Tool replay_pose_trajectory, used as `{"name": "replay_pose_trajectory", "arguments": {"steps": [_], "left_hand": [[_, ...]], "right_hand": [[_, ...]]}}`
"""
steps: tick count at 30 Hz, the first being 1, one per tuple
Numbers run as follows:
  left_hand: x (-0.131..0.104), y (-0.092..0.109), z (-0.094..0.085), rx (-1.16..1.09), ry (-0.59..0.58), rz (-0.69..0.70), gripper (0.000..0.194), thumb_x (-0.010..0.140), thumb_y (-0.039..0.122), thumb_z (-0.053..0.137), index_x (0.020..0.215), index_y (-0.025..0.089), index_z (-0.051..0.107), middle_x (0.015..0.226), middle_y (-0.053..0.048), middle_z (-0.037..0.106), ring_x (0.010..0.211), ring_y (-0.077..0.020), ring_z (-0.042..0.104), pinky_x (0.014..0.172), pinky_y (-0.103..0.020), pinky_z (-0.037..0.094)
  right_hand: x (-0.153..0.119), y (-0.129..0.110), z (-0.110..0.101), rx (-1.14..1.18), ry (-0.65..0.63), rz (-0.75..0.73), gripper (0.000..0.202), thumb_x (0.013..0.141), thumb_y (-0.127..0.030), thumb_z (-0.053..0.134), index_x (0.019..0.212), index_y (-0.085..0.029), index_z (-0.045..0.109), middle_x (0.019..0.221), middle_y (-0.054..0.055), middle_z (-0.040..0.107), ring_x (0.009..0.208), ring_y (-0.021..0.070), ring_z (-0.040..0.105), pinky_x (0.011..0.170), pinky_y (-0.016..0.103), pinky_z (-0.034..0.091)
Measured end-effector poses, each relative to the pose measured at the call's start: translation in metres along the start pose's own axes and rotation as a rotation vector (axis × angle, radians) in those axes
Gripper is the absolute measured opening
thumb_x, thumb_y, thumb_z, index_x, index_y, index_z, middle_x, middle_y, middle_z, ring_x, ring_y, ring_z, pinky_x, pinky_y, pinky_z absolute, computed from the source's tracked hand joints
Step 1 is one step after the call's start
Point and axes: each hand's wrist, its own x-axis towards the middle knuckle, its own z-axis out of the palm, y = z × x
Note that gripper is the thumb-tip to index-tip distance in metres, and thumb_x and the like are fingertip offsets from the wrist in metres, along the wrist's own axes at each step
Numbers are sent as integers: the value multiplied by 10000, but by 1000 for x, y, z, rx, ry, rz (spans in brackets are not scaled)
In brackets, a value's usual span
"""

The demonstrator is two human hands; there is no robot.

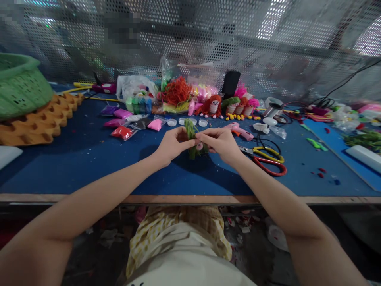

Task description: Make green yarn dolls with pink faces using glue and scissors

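Dark marks on the pale shirt (181,260) run out of frame at the bottom edge, too cut off for us to read; the white label on a magenta tool (105,88) is too small to make out. At the center of a blue table (104,172), we see fingers of the left hand (172,146) and right hand (222,143) pinched close on a green yarn piece (199,147), whose middle they partly cover. Beyond it, small clear packets hold colored material, among them a red packet (122,133) and a pink packet (155,124), near shallow round dishes (172,122). A cloudy plastic bag (125,86) shows mixed colors we cannot sort out. At left, the frame cuts off a green basket (24,89) over a brown molded tray (35,127). Blocky blurring obscures part of the perforated wall (184,43).
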Motion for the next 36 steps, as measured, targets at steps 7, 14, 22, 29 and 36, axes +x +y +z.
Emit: {"name": "replay_pose_trajectory", "arguments": {"steps": [7,14,22,29,36], "left_hand": [[-1,-1,-1,42,-22,29,396,740,442,871,981,147,765,892,-52,774,783,-158,673,760,-303,539],[-1,-1,-1,15,25,36,366,724,454,868,916,156,776,869,-48,767,810,-178,680,754,-313,561],[0,-2,0,15,9,47,304,799,428,814,927,163,739,836,-41,753,778,-175,699,680,-286,580],[-4,3,0,38,-17,18,342,794,482,828,893,181,698,803,-24,748,671,-140,668,605,-253,544],[-2,2,0,83,17,1,332,837,507,775,892,186,712,797,-23,703,708,-145,635,619,-257,516]], "right_hand": [[3,2,-2,85,4,0,372,704,-502,842,828,-152,810,558,-28,570,453,52,385,391,220,255],[1,0,-3,6,-14,-14,395,710,-502,840,877,-144,833,599,-7,633,452,51,379,400,237,255],[0,-1,-4,12,-54,24,457,686,-509,867,938,-129,838,644,26,693,503,67,443,413,224,281],[-1,-5,-3,19,-100,51,433,647,-537,898,787,-137,806,638,32,685,506,64,452,408,214,267],[-1,-5,-3,72,-111,46,415,658,-523,897,741,-148,738,611,2,652,476,53,433,395,209,258]]}}
